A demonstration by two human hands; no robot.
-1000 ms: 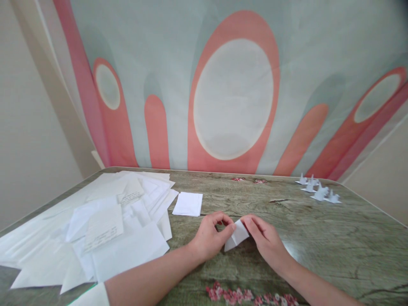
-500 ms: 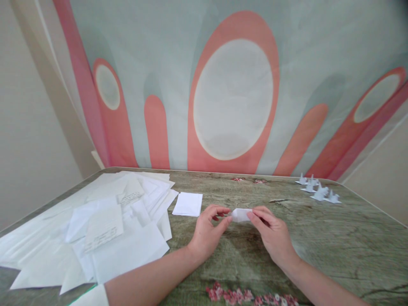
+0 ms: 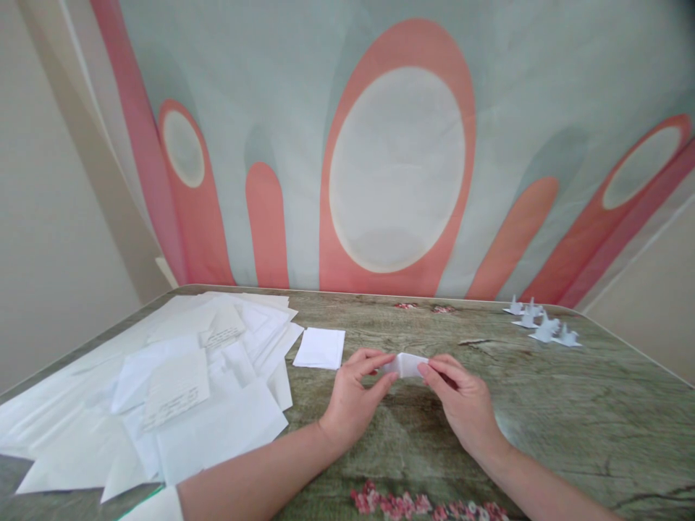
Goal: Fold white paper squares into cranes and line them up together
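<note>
A small folded piece of white paper [image 3: 411,365] is held between my two hands, just above the wooden-patterned table. My left hand [image 3: 355,391] pinches its left end between thumb and fingers. At the other end, my right hand [image 3: 461,394] grips the paper with thumb and forefinger. A crease runs upright near the paper's left side, and the left flap is partly covered by my fingers. To the left of my left hand lies a neat stack of white square sheets [image 3: 320,348].
Loose white papers [image 3: 217,427] spread over the table's left side, a few with printing. Several small folded paper figures [image 3: 546,327] stand at the back right. The table [image 3: 575,420] bears printed pink flowers, and a wall hanging [image 3: 298,145] rises behind it.
The folded paper has turned a little, so its upright crease and left flap show more clearly. My left fingers have shifted slightly on it; both hands stay in nearly the same place.
</note>
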